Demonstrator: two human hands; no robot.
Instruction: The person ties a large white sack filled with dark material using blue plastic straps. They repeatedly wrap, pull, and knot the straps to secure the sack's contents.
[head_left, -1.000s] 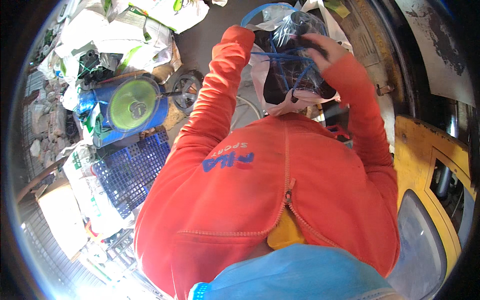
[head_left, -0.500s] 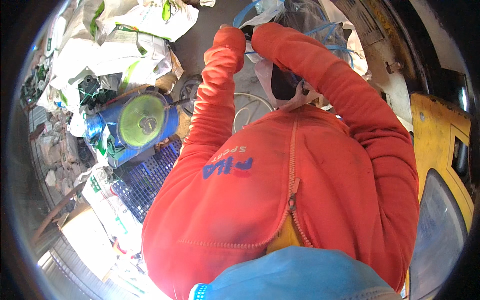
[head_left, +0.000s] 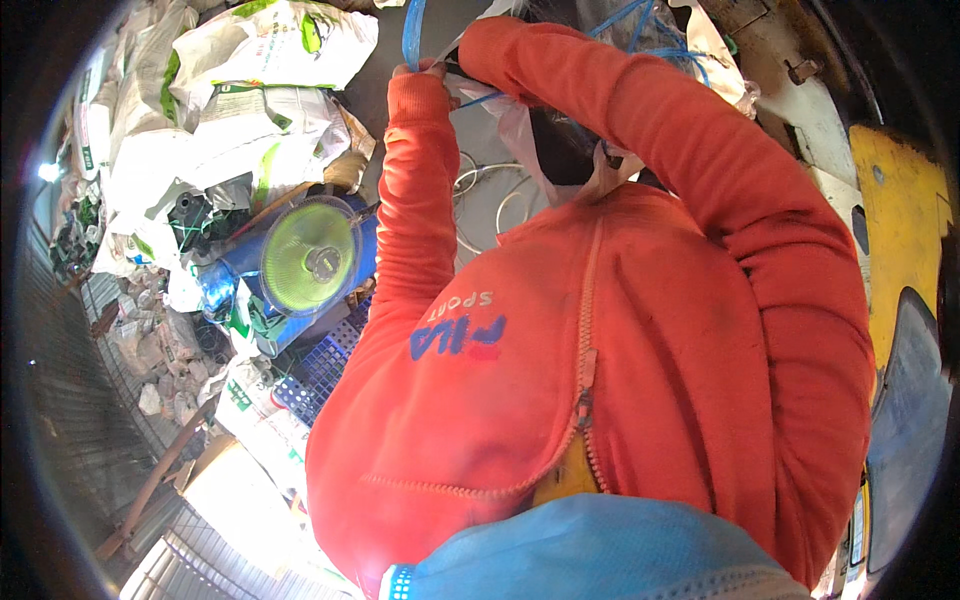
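At the top of the view, both my arms in orange sleeves reach out and come close together. My left hand (head_left: pixel 428 68) shows only in part past its cuff, its fingers closed on a flat blue plastic strap (head_left: pixel 411 35) that rises upward. Right beside it is the cuff of my right sleeve (head_left: pixel 490 45); my right hand is hidden behind it. A clear plastic bag (head_left: pixel 590 14) with blue strap strands (head_left: pixel 665 50) around it lies beyond my right forearm. Below that forearm hangs a whitish plastic bag (head_left: pixel 522 140) with something dark in it.
White and green sacks (head_left: pixel 270 130) are heaped at the left. Near them stand a green round fan (head_left: pixel 312 255), a blue container (head_left: pixel 235 275) and a blue plastic crate (head_left: pixel 325 365). Pale hoops (head_left: pixel 510 205) lie on the grey floor. A yellow machine panel (head_left: pixel 900 230) is at the right.
Both hands have shifted left in the view, with my right forearm reaching further across. The blue strap now stands up straight above my left hand. The surroundings have shifted slightly.
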